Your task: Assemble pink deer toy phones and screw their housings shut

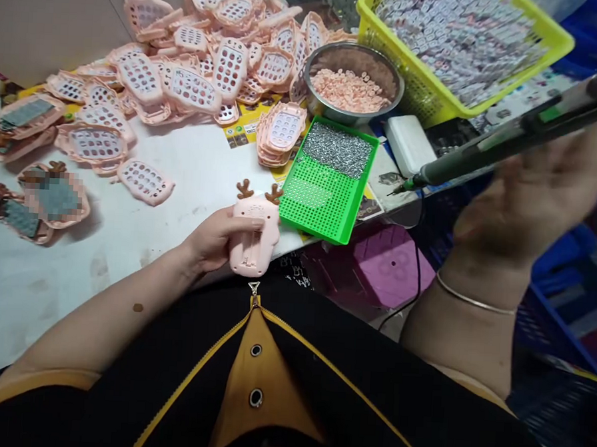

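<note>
My left hand (212, 239) is closed around a pink toy phone (252, 248) with brown antlers. Its back faces up, showing an open battery compartment and screw holes; the thumb lies across it. On the right, my right hand (525, 195) is raised, blurred, behind a dark electric screwdriver (482, 153) whose bit points down and left. Whether those fingers grip the screwdriver cannot be made out. Beside the toy phone, a green perforated tray (323, 215) holds many small silver screws (340, 149) at its far end.
Pink phone shells (193, 88) are heaped at the back. A metal bowl (398, 88) holds small pink parts, next to a yellow basket (419, 103) of pale pieces. A white box (410, 146) lies near the tray; a pink stool (391, 265) stands below the table edge.
</note>
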A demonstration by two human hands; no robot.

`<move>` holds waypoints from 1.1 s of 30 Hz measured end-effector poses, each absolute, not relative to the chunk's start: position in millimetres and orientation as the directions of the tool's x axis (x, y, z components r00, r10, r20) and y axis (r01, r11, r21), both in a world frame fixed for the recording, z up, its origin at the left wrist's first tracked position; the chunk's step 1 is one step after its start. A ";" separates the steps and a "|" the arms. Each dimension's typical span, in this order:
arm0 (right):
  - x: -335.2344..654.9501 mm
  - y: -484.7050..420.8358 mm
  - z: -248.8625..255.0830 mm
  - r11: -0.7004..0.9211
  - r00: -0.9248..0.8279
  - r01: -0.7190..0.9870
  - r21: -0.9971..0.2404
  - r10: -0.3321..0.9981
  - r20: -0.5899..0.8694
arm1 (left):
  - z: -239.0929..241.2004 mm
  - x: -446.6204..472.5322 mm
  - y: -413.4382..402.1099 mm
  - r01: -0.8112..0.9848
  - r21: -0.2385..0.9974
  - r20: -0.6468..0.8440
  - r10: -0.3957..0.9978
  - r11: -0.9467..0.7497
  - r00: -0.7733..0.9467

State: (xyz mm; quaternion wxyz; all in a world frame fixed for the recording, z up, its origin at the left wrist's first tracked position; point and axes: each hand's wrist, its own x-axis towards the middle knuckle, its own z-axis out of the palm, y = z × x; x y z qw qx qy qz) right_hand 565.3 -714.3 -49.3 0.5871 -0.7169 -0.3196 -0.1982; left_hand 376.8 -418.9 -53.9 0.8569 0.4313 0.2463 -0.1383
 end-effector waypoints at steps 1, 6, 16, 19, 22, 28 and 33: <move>571.9 -712.0 -49.1 -0.022 0.734 0.669 -0.743 0.179 0.656 | -52.7 384.6 -424.4 0.490 0.670 -0.551 -0.070 0.558 0.832; 577.7 -682.4 -42.4 0.142 0.859 0.461 -0.876 0.175 0.480 | -50.0 411.3 -449.4 0.531 0.601 -0.585 -0.124 0.597 0.801; 545.2 -617.8 -54.6 0.099 0.810 0.556 -0.825 0.158 0.564 | -58.1 420.2 -457.4 0.451 0.623 -0.579 -0.011 0.639 0.815; 546.8 -617.8 -65.3 -0.031 0.795 0.589 -0.808 0.202 0.572 | -57.4 420.6 -458.0 0.465 0.631 -0.589 -0.007 0.621 0.808; 549.0 -619.7 -68.3 -0.049 0.799 0.581 -0.812 0.225 0.558 | -56.2 420.5 -458.4 0.475 0.640 -0.592 -0.007 0.604 0.806; 550.2 -619.1 -76.3 -0.055 0.778 0.604 -0.795 0.258 0.573 | -57.1 421.9 -457.6 0.496 0.643 -0.604 -0.012 0.584 0.797; 552.6 -622.2 -85.6 -0.213 0.809 0.576 -0.789 0.284 0.514 | -58.3 423.4 -457.8 0.500 0.659 -0.598 -0.012 0.562 0.801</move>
